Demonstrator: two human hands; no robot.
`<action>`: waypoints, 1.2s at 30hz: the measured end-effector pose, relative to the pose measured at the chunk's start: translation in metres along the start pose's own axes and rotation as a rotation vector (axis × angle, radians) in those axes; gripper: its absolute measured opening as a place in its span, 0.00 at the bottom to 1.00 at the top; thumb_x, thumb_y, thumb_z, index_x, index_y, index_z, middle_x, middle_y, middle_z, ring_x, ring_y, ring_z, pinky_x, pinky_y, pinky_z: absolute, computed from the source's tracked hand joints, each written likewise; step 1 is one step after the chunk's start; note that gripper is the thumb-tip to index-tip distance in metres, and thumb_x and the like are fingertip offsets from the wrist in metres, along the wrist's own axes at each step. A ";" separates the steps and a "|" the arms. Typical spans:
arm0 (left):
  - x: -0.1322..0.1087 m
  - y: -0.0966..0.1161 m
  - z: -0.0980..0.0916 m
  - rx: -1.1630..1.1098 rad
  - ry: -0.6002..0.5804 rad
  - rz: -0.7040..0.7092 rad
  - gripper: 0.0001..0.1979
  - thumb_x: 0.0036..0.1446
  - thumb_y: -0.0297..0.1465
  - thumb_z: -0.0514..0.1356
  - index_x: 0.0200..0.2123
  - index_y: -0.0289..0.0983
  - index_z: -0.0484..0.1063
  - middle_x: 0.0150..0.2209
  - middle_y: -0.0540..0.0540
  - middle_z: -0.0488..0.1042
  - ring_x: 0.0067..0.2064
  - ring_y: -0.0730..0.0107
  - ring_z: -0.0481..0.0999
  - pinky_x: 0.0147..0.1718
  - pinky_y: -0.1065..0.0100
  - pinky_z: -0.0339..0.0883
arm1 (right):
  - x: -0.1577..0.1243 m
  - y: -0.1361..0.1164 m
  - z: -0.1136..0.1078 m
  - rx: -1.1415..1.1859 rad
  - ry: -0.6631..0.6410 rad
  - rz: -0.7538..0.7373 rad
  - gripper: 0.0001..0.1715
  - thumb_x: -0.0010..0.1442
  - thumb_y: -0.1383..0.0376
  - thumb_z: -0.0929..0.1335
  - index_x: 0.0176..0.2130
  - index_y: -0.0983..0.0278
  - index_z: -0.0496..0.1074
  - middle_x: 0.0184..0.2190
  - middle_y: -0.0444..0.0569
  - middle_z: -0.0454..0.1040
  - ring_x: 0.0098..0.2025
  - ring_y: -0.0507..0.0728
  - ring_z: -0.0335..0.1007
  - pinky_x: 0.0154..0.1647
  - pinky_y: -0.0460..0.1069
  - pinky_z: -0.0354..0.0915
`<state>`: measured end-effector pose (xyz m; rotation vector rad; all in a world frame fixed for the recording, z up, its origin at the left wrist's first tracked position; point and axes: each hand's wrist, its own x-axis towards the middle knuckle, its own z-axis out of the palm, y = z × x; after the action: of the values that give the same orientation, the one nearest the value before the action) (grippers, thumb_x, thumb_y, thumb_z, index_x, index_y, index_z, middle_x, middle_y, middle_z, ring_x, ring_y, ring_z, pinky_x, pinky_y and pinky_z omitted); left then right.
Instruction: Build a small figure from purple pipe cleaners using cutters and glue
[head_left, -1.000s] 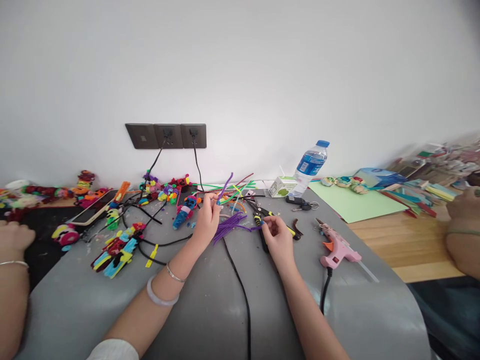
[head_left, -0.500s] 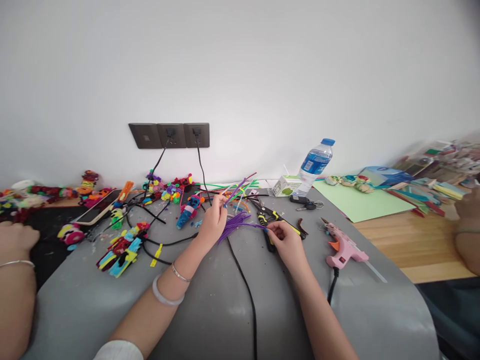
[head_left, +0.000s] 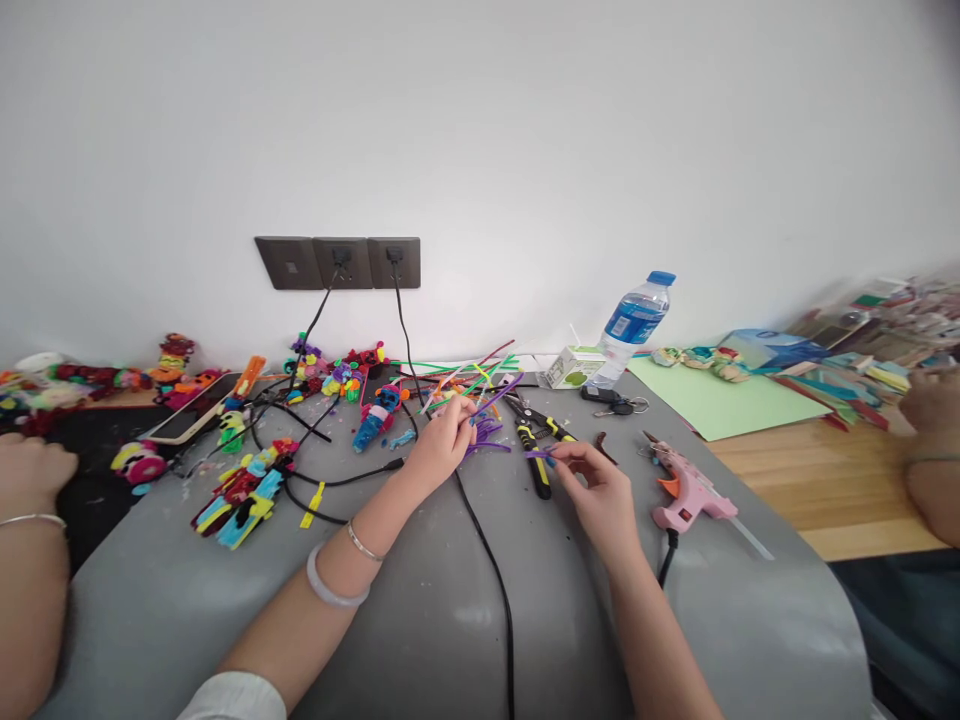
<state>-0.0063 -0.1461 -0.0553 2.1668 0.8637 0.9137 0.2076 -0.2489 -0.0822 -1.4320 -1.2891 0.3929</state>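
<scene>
My left hand (head_left: 444,442) rests on the grey table cover (head_left: 420,620) with its fingers closed round a bunch of purple pipe cleaners (head_left: 489,424) that fan out to the right. My right hand (head_left: 598,488) pinches a short purple pipe-cleaner piece (head_left: 538,454) between thumb and forefinger, just right of the yellow-and-black pliers (head_left: 534,444). A loose heap of coloured pipe cleaners (head_left: 469,376) lies behind both hands.
A pink glue gun (head_left: 684,490) lies right of my right hand, its black cable (head_left: 491,580) crossing the cover. Pipe-cleaner figures (head_left: 244,490), a phone (head_left: 187,418), water bottle (head_left: 630,325), juice carton (head_left: 574,366), keys and green paper (head_left: 720,400) stand around. Other people's arms show at both edges.
My left hand has lowered the purple bunch toward the table and moved slightly right. My right hand has drawn back to the right, now holding a short purple piece apart from the bunch.
</scene>
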 end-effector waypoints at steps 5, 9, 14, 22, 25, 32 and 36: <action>0.001 0.001 0.000 0.014 -0.010 -0.005 0.08 0.64 0.26 0.47 0.45 0.39 0.56 0.32 0.49 0.77 0.32 0.68 0.74 0.39 0.67 0.64 | -0.005 -0.011 0.017 -0.164 -0.178 -0.228 0.02 0.58 0.65 0.69 0.33 0.59 0.74 0.40 0.51 0.77 0.45 0.63 0.70 0.50 0.61 0.62; 0.001 0.002 -0.002 0.025 -0.010 -0.004 0.06 0.65 0.27 0.47 0.45 0.40 0.57 0.34 0.48 0.79 0.33 0.67 0.77 0.38 0.66 0.64 | -0.005 -0.010 0.018 -0.124 -0.035 -0.190 0.06 0.61 0.63 0.67 0.36 0.59 0.75 0.42 0.53 0.76 0.47 0.63 0.69 0.50 0.60 0.62; -0.002 0.009 -0.003 0.000 -0.126 0.037 0.04 0.67 0.29 0.47 0.43 0.40 0.59 0.34 0.50 0.80 0.35 0.68 0.77 0.39 0.68 0.64 | 0.010 -0.017 0.019 0.032 -0.059 -0.080 0.13 0.64 0.58 0.64 0.42 0.61 0.76 0.38 0.51 0.77 0.41 0.60 0.71 0.45 0.56 0.65; -0.002 0.014 -0.002 0.112 -0.200 0.052 0.03 0.62 0.29 0.55 0.39 0.40 0.67 0.30 0.52 0.76 0.34 0.68 0.75 0.34 0.70 0.63 | 0.028 -0.006 0.044 0.346 -0.180 0.005 0.15 0.61 0.52 0.68 0.34 0.61 0.75 0.25 0.46 0.73 0.27 0.55 0.68 0.30 0.49 0.66; -0.001 0.012 -0.002 0.109 -0.102 0.024 0.02 0.60 0.28 0.57 0.37 0.40 0.69 0.32 0.51 0.76 0.35 0.68 0.75 0.35 0.69 0.64 | 0.027 0.002 0.043 0.420 -0.130 0.031 0.13 0.60 0.53 0.69 0.36 0.60 0.74 0.28 0.46 0.74 0.31 0.55 0.71 0.34 0.50 0.68; -0.001 0.009 0.000 0.089 -0.151 0.065 0.05 0.58 0.29 0.60 0.39 0.40 0.70 0.35 0.50 0.76 0.37 0.68 0.74 0.37 0.69 0.64 | 0.027 0.006 0.041 0.515 -0.058 0.105 0.13 0.53 0.55 0.74 0.35 0.60 0.74 0.33 0.46 0.73 0.32 0.54 0.68 0.36 0.49 0.67; -0.004 0.005 0.003 0.122 -0.288 -0.004 0.20 0.56 0.34 0.62 0.51 0.41 0.63 0.32 0.53 0.74 0.34 0.68 0.73 0.32 0.70 0.62 | 0.027 0.009 0.041 0.551 -0.003 0.186 0.16 0.53 0.53 0.73 0.36 0.60 0.72 0.31 0.45 0.71 0.30 0.53 0.68 0.35 0.49 0.67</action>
<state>-0.0041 -0.1528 -0.0546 2.3272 0.7973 0.5398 0.1884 -0.2039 -0.0918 -1.0772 -0.9490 0.8072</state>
